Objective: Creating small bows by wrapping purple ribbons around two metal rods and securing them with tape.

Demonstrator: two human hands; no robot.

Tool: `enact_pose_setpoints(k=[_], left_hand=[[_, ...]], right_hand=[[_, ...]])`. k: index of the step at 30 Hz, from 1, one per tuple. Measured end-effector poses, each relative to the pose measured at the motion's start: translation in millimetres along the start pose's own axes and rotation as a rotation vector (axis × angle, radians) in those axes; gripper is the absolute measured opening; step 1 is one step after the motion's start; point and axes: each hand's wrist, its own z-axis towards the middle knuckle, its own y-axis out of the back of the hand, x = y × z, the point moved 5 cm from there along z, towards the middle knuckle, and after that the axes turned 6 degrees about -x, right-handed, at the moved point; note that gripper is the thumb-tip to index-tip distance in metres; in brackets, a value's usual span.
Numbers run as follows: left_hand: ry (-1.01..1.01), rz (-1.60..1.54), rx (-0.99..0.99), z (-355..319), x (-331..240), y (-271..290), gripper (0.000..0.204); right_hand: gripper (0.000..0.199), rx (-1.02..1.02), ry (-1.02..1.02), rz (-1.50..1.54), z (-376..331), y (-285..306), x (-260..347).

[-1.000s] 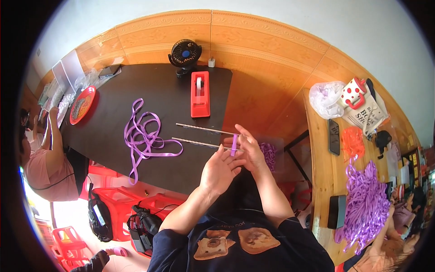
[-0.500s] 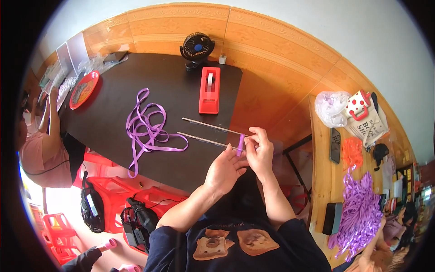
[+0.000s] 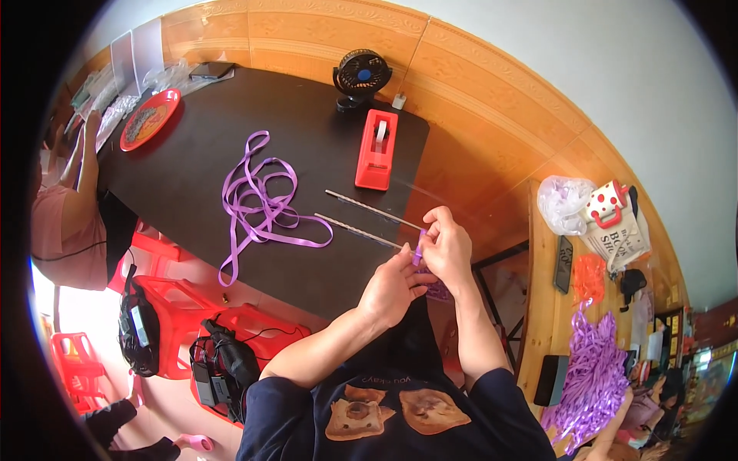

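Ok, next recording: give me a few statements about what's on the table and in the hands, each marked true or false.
1. Both hands, left hand and right hand, pinch a small purple ribbon piece. True.
2. The red tape dispenser stands on the floor. False: it stands on the black table.
3. A long purple ribbon lies loose on the table. True.
4. The small fan is white. False: it is black with a blue centre.
5. Two thin sticks lie on the table between the tape dispenser and the hands. True.
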Motion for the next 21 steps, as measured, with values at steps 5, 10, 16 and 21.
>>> enact_pose_setpoints(k=[5, 10, 16, 21], left_hand=[[0.007, -0.012, -0.03, 1, 1, 1, 0.034], [0.001, 0.004, -0.012, 3, 2, 5, 0.036], [-0.007, 0.033, -0.014, 6, 4, 6, 0.033], [-0.004, 0.034, -0.013, 7, 5, 8, 0.032]], right_hand=[[0.024, 0.091, -0.018, 0.08, 8, -4, -2], [0.023, 0.149, -0.065, 0.261, 16, -15, -8], [0.021, 0.186, -0.168, 0.247, 24, -23, -17], [0.019, 0.163, -0.17, 0.249, 18, -18, -15]])
